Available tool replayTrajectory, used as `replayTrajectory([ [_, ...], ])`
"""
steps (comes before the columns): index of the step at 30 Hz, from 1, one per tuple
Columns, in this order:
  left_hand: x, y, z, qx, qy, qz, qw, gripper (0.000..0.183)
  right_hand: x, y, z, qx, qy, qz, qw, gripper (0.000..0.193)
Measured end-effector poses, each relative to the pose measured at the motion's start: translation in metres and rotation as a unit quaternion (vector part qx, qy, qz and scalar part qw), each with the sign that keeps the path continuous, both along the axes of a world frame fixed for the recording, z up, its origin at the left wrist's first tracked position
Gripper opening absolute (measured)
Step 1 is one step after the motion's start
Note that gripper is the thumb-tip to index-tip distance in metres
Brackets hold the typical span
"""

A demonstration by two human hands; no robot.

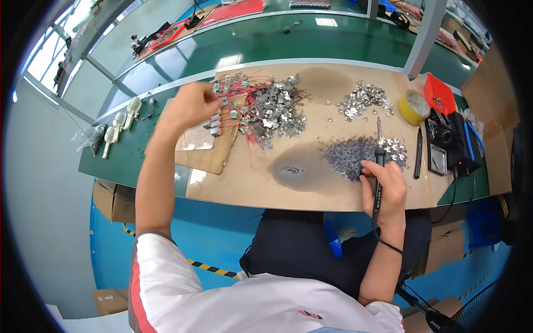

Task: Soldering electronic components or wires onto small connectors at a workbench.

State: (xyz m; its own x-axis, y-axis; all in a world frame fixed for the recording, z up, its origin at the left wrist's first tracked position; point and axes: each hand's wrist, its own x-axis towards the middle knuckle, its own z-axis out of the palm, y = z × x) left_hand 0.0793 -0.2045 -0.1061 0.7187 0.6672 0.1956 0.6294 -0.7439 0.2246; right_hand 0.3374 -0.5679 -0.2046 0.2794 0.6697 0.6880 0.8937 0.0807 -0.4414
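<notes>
My right hand (pixel 388 186) grips a soldering iron (pixel 380 155) by its black handle, the metal tip pointing away from me. Beneath the iron lies a spread of small dark round parts (pixel 347 158), with shiny silver clips (pixel 394 147) along its right side. At the far left of the bench, my left hand (pixel 194 104) is closed, its fingertips bent inward; whatever they hold is hidden. Right beside it sit rows of small parts with red wires (pixel 230 86), partly on a cardboard piece (pixel 225 155). A heap of silver metal pieces (pixel 277 111) adjoins the wires.
Another pile of silver pieces (pixel 363 101) lies farther back. On the right stand a yellow round roll (pixel 413 107), a red bin (pixel 438 94), a black soldering station (pixel 447 136) and a slim black tool (pixel 418 155). Pale handheld devices (pixel 114 130) lie far left. The iron's cord hangs by my right wrist.
</notes>
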Motion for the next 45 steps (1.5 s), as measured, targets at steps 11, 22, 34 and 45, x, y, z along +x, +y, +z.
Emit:
replayTrajectory([
  [11, -0.033, -0.037, -0.078, 0.104, -0.046, -0.009, 0.993, 0.020, 0.002, -0.007, 0.001, 0.010, 0.008, 0.007, 1.000, 0.044],
  [22, -0.039, -0.023, -0.044, -0.070, -0.012, 0.009, 0.997, 0.026, 0.012, -0.010, -0.013, 0.078, 0.080, -0.018, 0.994, 0.040],
  [34, 0.004, -0.116, -0.040, -0.271, -0.233, -0.186, 0.915, 0.016, -0.002, 0.010, -0.006, 0.054, 0.028, 0.050, 0.997, 0.044],
  [45, 0.040, -0.142, -0.064, -0.165, -0.129, -0.251, 0.945, 0.030, -0.003, 0.012, -0.010, 0.017, -0.003, 0.055, 0.998, 0.046],
])
